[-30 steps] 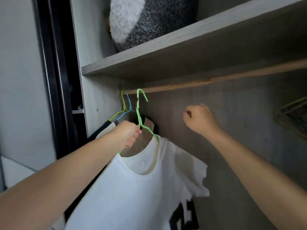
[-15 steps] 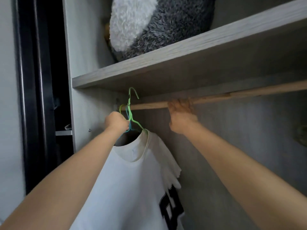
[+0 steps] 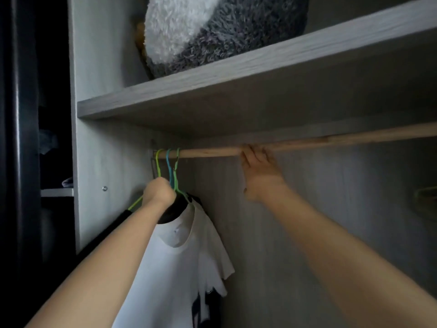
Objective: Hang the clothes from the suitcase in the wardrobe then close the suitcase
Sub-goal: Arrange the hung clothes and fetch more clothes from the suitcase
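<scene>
Head view: green hanger (image 3: pixel 176 172) hook is now over the wooden rail (image 3: pixel 212 152); a second ago it was held below the rail, half a second ago lifted close to it. Left hand (image 3: pixel 159 192) still grips the hanger just under the hook, fingers curled tight round the wire, fingertips hidden behind the knuckles. White t-shirt (image 3: pixel 175 263) hangs from that hanger, at the left end of the rail, dark print at its lower edge cut off by the frame bottom. Right hand (image 3: pixel 259 172) has gone from a loose fist in the air to the rail, and stays there as half a second ago; fingers reach up and curl over the rail, tips hidden behind it. Two more hooks sit left of the green one, a blue hanger (image 3: pixel 168 162) and a yellow-green hanger (image 3: pixel 158 162), touching or nearly so. A dark garment (image 3: pixel 172 209) hangs behind the t-shirt collar, mostly covered by the left wrist. Shelf (image 3: pixel 236 67) above the rail carries a grey and white plush thing (image 3: pixel 201 31), top cut off. Far right, a faint hanger shape (image 3: pixel 425 197), too dim to make out. Left strip is dark, contents unclear. Suitcase is out of view.
</scene>
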{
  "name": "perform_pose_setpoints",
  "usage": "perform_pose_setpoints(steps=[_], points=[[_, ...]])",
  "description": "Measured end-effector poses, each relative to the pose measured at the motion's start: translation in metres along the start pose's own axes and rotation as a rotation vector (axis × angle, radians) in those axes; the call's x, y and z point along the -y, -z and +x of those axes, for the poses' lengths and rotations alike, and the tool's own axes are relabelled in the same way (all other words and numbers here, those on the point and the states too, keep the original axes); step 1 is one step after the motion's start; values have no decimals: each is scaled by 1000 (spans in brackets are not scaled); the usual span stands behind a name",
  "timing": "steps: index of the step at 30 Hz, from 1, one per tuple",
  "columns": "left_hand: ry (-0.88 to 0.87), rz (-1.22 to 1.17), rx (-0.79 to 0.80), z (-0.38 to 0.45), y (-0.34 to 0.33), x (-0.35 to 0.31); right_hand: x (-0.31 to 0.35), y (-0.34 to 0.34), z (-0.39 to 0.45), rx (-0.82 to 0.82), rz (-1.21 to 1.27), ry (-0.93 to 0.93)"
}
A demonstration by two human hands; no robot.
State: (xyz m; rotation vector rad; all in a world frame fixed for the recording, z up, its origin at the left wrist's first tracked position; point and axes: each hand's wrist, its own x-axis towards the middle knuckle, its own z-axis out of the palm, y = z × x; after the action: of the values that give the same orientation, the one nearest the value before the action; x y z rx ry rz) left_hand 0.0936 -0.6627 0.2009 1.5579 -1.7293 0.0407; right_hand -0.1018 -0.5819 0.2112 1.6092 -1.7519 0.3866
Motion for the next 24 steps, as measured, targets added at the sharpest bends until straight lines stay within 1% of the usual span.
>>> perform_pose_setpoints(steps=[3,8,12,15,18,21,24], points=[[-51,76,6,-4,-5,4,0,4,2,67,-21,-25],[-140,280,58,-22,-4,10,3,10,0,138,-46,-41],[-241,434,-13,-50,10,19,6,11,-6,179,57,-45],[-284,475,-28,-69,29,24,15,11,-27,255,141,-33],[-296,524,-48,-95,51,18,43,8,-69,223,165,17],[-298,524,-16,-126,63,7,72,8,-114,213,264,88],[-313,520,37,-161,71,5,85,21,-154,137,309,117]])
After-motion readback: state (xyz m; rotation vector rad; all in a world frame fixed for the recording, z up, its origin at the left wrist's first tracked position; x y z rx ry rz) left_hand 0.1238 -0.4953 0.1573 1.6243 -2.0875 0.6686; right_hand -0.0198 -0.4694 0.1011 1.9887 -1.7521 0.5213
